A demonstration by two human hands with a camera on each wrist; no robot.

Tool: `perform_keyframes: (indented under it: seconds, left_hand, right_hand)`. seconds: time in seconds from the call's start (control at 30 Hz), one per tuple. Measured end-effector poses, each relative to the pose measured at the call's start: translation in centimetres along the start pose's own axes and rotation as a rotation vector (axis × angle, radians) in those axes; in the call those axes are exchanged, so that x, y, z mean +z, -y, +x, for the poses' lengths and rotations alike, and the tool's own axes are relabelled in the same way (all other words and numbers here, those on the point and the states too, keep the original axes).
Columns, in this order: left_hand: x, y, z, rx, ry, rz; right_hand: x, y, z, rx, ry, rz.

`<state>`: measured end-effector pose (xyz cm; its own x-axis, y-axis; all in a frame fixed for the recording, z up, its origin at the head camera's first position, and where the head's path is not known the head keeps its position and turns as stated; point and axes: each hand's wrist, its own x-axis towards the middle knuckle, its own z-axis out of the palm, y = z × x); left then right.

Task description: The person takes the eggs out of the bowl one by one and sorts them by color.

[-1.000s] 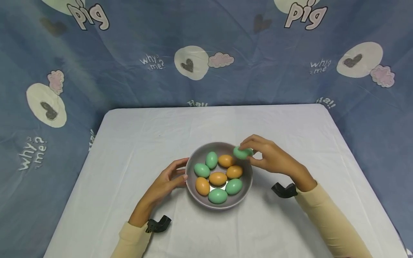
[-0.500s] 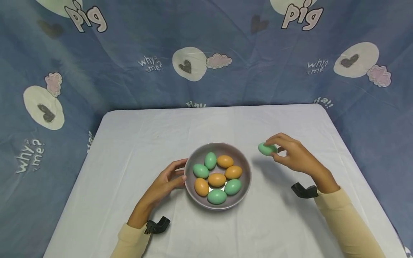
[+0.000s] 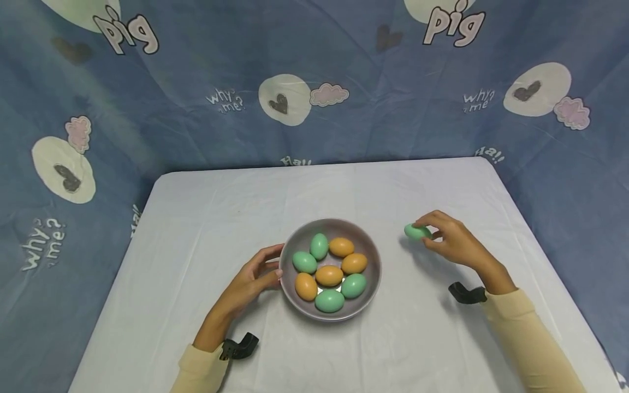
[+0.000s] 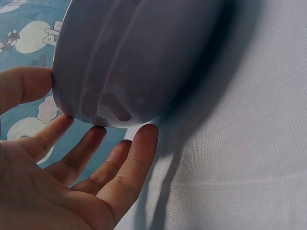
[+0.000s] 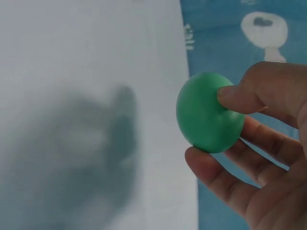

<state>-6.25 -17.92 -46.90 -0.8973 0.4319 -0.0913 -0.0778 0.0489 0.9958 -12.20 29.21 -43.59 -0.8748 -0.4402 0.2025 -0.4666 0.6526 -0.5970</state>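
In the head view a grey round bowl (image 3: 330,320) stands on the white table with green eggs (image 3: 330,301) and orange eggs (image 3: 329,275) in it. My left hand (image 3: 248,284) holds the bowl at its left side, the thumb at the rim and the fingertips against the outer wall (image 4: 129,52). To the right of the bowl, my right hand (image 3: 452,237) pinches another green egg (image 5: 207,115) between thumb and fingertips. That egg hangs a little above the cloth, its shadow falling beneath it.
A white cloth (image 3: 236,207) covers the table. Behind and at both sides hangs a blue printed curtain (image 3: 196,131). Each wrist carries a small black mount (image 3: 239,346).
My right hand has carried the green egg from above the bowl's right rim out to the right, then lower toward the cloth. The left hand keeps its place at the bowl.
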Motion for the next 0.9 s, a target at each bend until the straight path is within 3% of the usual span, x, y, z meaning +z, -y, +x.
perform_keyframes:
  seconds: [0.27,0.47,0.9]
  left_hand:
    - [0.1,-0.1,0.0,-0.018,-0.002,-0.007]
    - [-0.1,0.1,0.0,0.009,0.009,-0.016]
    - [-0.1,0.1,-0.1,0.02,0.018,-0.027]
  right_hand:
    - [1.2,-1.6,-0.8,0.082,0.024,0.027]
    - [2.0,-2.3,-1.0,0.124,0.003,0.032]
    - [2.0,-2.0,-1.2,0.146,0.012,0.045]
